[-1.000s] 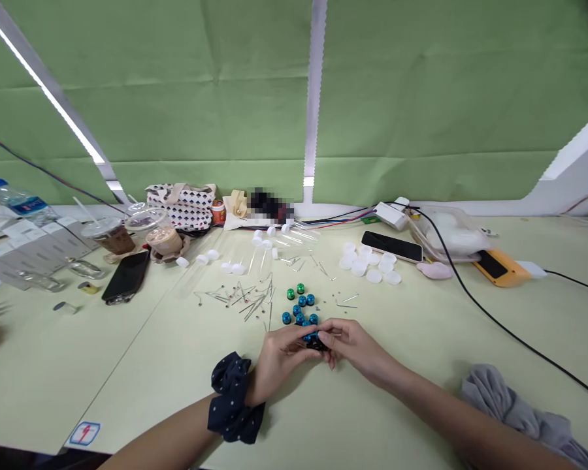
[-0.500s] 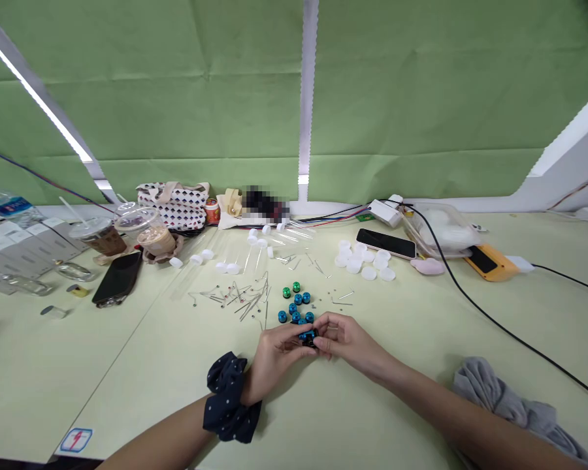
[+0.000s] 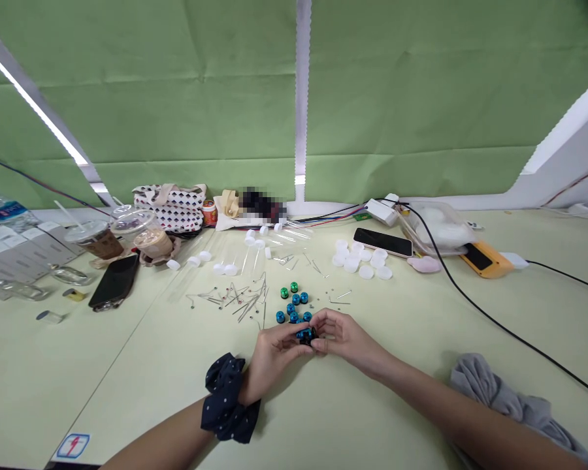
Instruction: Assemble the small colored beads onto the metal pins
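In the middle of the near table, my left hand (image 3: pixel 274 352) pinches a small blue-and-black round part (image 3: pixel 304 335) between thumb and fingers. My right hand (image 3: pixel 340 336) meets it from the other side, with thumb and fingers closed at the part's black end. Fingers partly hide the piece, so its exact kind is unclear. Just beyond the fingertips stand several similar blue round parts (image 3: pixel 291 309) and two green ones (image 3: pixel 294 287). Thin metal pins and bent rods (image 3: pixel 252 297) lie scattered to the left. A few small rods (image 3: pixel 343 295) lie to the right.
Clear tubes with white caps (image 3: pixel 230 269) lie behind the rods. White discs (image 3: pixel 366 271), a phone (image 3: pixel 383 242) and a yellow device (image 3: pixel 487 260) are at right, with a black cable (image 3: pixel 470 310) crossing the table. Drink cups (image 3: pixel 153 243) and another phone (image 3: pixel 114 282) stand left.
The view has shifted slightly. Both hands stay around the same blue-and-black part, and the black end now shows a little more beside the right fingertips.
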